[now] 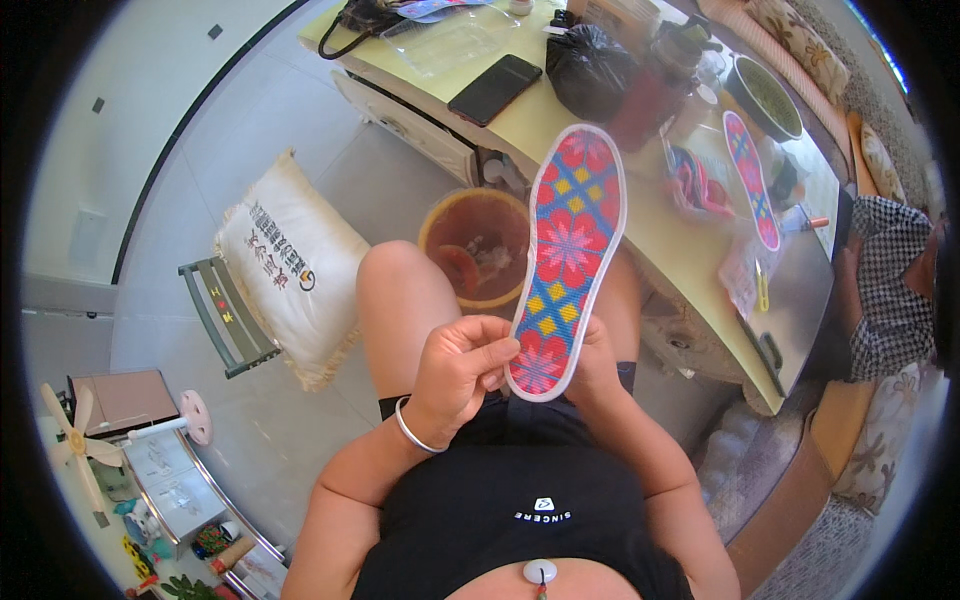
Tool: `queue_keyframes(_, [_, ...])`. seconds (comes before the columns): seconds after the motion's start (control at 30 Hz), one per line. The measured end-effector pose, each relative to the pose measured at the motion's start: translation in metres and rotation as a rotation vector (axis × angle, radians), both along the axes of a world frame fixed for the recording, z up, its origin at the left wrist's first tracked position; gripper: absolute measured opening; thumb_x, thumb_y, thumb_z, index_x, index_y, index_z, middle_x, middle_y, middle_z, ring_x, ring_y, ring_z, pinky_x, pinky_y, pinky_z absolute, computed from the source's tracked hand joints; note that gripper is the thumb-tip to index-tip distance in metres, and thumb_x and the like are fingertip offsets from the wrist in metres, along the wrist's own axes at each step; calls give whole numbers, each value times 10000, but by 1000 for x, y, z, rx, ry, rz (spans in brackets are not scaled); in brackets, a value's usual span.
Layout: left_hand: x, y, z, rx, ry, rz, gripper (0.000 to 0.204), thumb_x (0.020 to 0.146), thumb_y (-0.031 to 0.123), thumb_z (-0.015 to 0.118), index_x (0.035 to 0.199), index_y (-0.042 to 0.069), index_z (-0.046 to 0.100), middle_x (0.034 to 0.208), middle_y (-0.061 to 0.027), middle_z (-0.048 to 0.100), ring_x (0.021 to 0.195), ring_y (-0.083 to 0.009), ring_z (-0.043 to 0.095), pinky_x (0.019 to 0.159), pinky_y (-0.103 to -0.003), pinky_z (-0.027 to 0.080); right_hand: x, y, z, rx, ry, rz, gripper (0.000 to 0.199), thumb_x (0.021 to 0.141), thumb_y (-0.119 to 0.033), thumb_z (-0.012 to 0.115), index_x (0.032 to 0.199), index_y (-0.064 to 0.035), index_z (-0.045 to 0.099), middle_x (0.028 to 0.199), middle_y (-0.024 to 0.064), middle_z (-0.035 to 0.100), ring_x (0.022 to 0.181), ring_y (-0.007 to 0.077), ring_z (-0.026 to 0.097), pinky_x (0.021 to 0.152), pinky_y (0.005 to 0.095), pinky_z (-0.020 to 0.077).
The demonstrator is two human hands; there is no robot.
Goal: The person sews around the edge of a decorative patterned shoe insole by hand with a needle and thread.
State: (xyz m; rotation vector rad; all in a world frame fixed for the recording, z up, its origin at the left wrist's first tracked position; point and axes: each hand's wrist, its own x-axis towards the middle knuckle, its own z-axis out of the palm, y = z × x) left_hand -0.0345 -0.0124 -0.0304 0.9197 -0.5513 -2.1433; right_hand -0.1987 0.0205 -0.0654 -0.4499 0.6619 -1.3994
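I hold up an embroidered insole [568, 250] over my lap. It has red and pink flowers, blue bands, yellow squares and a white edge. My left hand [462, 370] pinches its lower left edge, thumb on the front. Behind its lower right side is my right hand [597, 365], closed against the insole, with most of its fingers hidden. A second insole [750, 180] in a similar pattern lies on the table at the right, near colourful thread [700, 185] in clear plastic and a yellow-handled cutter [762, 287].
A yellowish table [660, 250] curves along the right, bearing a black phone [495, 88], a black plastic bag [590, 72] and a green-filled bowl [768, 95]. A brown bin [435, 240] stands beyond my knees. Left are a cushion [290, 260] on a folding stool [228, 318]. Another person's checked sleeve [890, 270] shows far right.
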Motion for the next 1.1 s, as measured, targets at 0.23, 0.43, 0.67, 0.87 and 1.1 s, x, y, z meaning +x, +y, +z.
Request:
queue_keyframes(0.23, [4, 1, -26, 258, 581, -30, 49, 909, 88, 579, 888, 45, 571, 708, -4, 535, 579, -75, 456, 528, -207, 377, 14, -12, 44, -303, 860, -151, 106, 792, -33, 710, 823, 5, 616, 818, 87, 623, 741, 167, 612, 664, 273, 484])
queue_keyframes(0.43, [6, 0, -37, 352, 778, -36, 167, 884, 135, 606, 761, 90, 502, 649, -3, 427, 589, -86, 418, 530, -206, 357, 22, -17, 51, -558, 1048, -374, 133, 725, -33, 731, 781, -42, 611, 719, 101, 604, 658, 282, 593, 599, 340, 468])
queue_keyframes(0.67, [5, 5, -42, 428, 861, -36, 194, 897, 132, 584, 734, 74, 496, 600, -19, 437, 575, -82, 422, 482, -201, 328, 22, -13, 52, -590, 1017, -413, 168, 694, 0, 752, 760, -41, 603, 715, 88, 614, 640, 227, 610, 576, 301, 478])
queue_keyframes(0.87, [-2, 3, -31, 362, 903, -77, 189, 920, 139, 555, 747, 82, 505, 603, -22, 452, 577, -90, 423, 490, -195, 327, 20, -10, 49, -540, 937, -402, 153, 701, -13, 741, 760, -39, 602, 714, 88, 619, 629, 222, 603, 561, 306, 474])
queue_keyframes(1.1, [-1, 3, -25, 328, 859, -64, 179, 927, 159, 548, 768, 83, 512, 594, -19, 446, 567, -92, 414, 491, -200, 322, 19, -10, 50, -527, 911, -387, 150, 696, -18, 740, 759, -32, 605, 721, 94, 630, 624, 227, 599, 558, 311, 478])
